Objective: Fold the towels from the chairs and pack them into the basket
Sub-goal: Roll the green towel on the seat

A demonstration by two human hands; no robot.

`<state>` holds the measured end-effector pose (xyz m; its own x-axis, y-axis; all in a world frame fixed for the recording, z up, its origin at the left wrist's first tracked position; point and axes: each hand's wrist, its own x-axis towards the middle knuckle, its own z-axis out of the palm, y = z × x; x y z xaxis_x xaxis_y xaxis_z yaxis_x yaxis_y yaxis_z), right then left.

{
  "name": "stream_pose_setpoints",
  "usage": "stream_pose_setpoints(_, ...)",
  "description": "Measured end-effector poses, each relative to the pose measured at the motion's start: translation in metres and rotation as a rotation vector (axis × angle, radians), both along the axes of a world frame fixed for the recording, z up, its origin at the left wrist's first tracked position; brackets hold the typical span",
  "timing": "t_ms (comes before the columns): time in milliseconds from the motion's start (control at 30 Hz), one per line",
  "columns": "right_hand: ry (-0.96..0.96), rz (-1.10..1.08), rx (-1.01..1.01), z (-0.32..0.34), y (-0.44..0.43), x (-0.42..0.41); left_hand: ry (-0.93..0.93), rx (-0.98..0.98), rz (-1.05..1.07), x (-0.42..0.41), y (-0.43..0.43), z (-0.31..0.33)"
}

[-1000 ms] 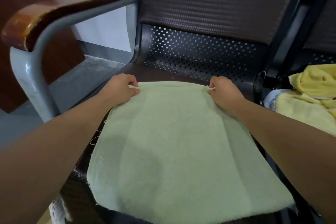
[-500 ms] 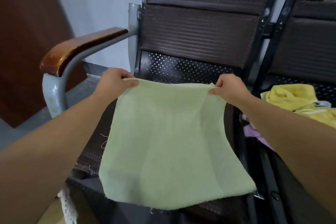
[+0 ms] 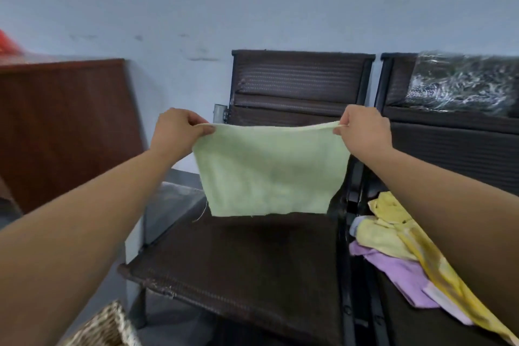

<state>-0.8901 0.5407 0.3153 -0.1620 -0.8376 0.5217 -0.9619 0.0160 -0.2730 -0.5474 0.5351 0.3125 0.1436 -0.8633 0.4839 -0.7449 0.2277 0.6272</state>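
Beside piled towels (yellow, purple), both hands' grip lifts green towel.

A pale green cloth towel hangs above the seat of the dark brown woven chair, in front of its backrest, clear of the seat. The left hand pinches its upper left corner, the right hand its upper right. On the second dark chair, just to the right, lie the crumpled yellow towels over a lilac towel. A woven wicker basket sits low at the left, before the chair. A reddish-brown wooden cabinet stands left, against the wall.
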Motion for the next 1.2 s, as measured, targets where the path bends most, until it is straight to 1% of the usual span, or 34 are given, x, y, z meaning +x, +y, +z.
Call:
stream_pose_setpoints(100,-0.010,0.031,0.070,0.018,0.018,-0.007,0.070,-0.018,-0.003,0.001,0.020,0.009)
stream_pose_setpoints(167,-0.046,0.083,0.143,0.017,0.031,-0.010,0.032,0.009,-0.020,0.003,0.032,0.007)
stream_pose_setpoints(300,-0.198,0.134,0.209,-0.023,0.058,-0.012,-0.027,0.122,-0.087,0.008,0.055,-0.025)
stream_pose_setpoints(400,-0.180,0.177,0.391,-0.063,0.080,-0.011,-0.145,0.253,-0.169,0.014,0.071,-0.066)
stream_pose_setpoints(433,-0.210,0.207,0.431,-0.075,0.086,-0.012,-0.182,0.311,-0.203,0.016,0.076,-0.077)
stream_pose_setpoints(500,-0.398,0.276,0.476,-0.099,0.098,-0.016,-0.230,0.461,-0.277,0.021,0.087,-0.097)
stream_pose_setpoints(567,-0.599,0.329,0.526,-0.119,0.109,-0.021,-0.234,0.595,-0.367,0.029,0.094,-0.112)
stream_pose_setpoints(633,-0.770,0.362,0.657,-0.138,0.117,-0.026,-0.165,0.742,-0.442,0.035,0.101,-0.126)
stream_pose_setpoints(667,-0.830,0.368,0.754,-0.145,0.121,-0.027,-0.090,0.838,-0.489,0.036,0.105,-0.130)
stream_pose_setpoints(700,-0.849,0.374,0.876,-0.151,0.123,-0.028,0.000,0.953,-0.532,0.037,0.108,-0.135)
stream_pose_setpoints(733,-0.823,0.379,1.009,-0.156,0.125,-0.028,0.044,1.055,-0.558,0.036,0.110,-0.138)
stream_pose_setpoints(800,-0.714,0.394,1.240,-0.166,0.127,-0.029,0.041,1.147,-0.573,0.036,0.111,-0.144)
stream_pose_setpoints(833,-0.669,0.385,1.301,-0.171,0.124,-0.030,0.014,1.138,-0.570,0.038,0.109,-0.148)
stream_pose_setpoints(867,-0.634,0.365,1.320,-0.175,0.120,-0.030,-0.050,1.097,-0.566,0.039,0.106,-0.151)
stream_pose_setpoints(900,-0.598,0.336,1.289,-0.179,0.114,-0.029,-0.128,1.027,-0.554,0.040,0.102,-0.155)
stream_pose_setpoints(967,-0.440,0.285,1.132,-0.182,0.103,-0.027,-0.244,0.867,-0.490,0.039,0.093,-0.160)
stream_pose_setpoints(1033,-0.250,0.231,0.946,-0.180,0.090,-0.024,-0.278,0.746,-0.403,0.035,0.081,-0.161)
stream_pose_setpoints(1100,-0.203,0.184,0.820,-0.176,0.075,-0.021,-0.321,0.676,-0.319,0.030,0.065,-0.161)
stream_pose_setpoints(1167,-0.207,0.149,0.750,-0.179,0.056,-0.019,-0.385,0.584,-0.235,0.023,0.046,-0.164)
stream_pose_setpoints(1200,-0.222,0.127,0.710,-0.183,0.046,-0.019,-0.381,0.538,-0.189,0.018,0.037,-0.168)
